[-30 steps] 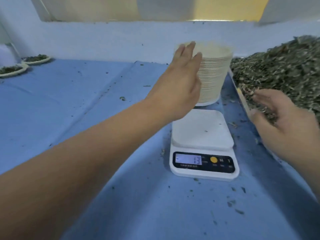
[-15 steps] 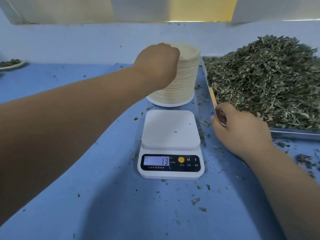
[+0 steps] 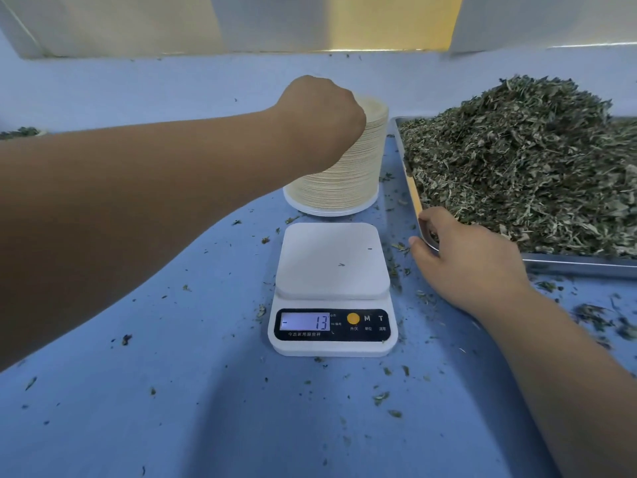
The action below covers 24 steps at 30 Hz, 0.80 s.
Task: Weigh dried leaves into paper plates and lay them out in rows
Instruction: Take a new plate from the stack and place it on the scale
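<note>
One scale (image 3: 332,288) reading −13, M, T keys, right hand (image 3: 472,267) gripping tray (image 3: 579,265)

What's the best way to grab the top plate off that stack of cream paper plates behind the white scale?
Probably pinch its rim from above at the left edge, where the left hand curls over the stack of cream paper plates. Plates nest upright; the silver metal tray crowds the right.

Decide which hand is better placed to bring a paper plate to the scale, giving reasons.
Left. The left hand curls over the plate stack behind the scale; the right hand grips a corner of the tray.
</note>
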Tool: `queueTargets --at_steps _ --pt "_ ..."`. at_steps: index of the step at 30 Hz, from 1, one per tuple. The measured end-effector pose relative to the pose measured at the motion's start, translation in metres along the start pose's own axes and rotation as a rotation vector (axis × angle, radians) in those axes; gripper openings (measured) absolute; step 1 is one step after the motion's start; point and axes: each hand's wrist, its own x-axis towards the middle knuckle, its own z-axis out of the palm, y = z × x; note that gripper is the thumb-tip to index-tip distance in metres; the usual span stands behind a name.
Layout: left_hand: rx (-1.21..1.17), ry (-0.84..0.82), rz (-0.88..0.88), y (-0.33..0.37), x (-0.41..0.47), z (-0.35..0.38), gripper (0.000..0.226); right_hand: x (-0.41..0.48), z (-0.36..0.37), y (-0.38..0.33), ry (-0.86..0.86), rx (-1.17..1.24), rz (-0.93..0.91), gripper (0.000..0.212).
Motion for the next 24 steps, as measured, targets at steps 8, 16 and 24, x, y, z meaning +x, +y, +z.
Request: queueTargets --at_steps 8,16,24 --pt "0.013 0.092 0.081 0.003 0.007 0.002 0.030 0.001 0.001 0.000 0.000 0.005 0.006 0.031" --pt "0.032 0.127 0.139 0.002 0.011 0.005 0.051 0.001 0.000 -0.001 0.008 0.003 0.001 0.028" --pt "0.016 0.187 0.142 -0.002 0.007 0.008 0.056 0.000 0.002 0.000 0.030 -0.002 -0.003 0.028"
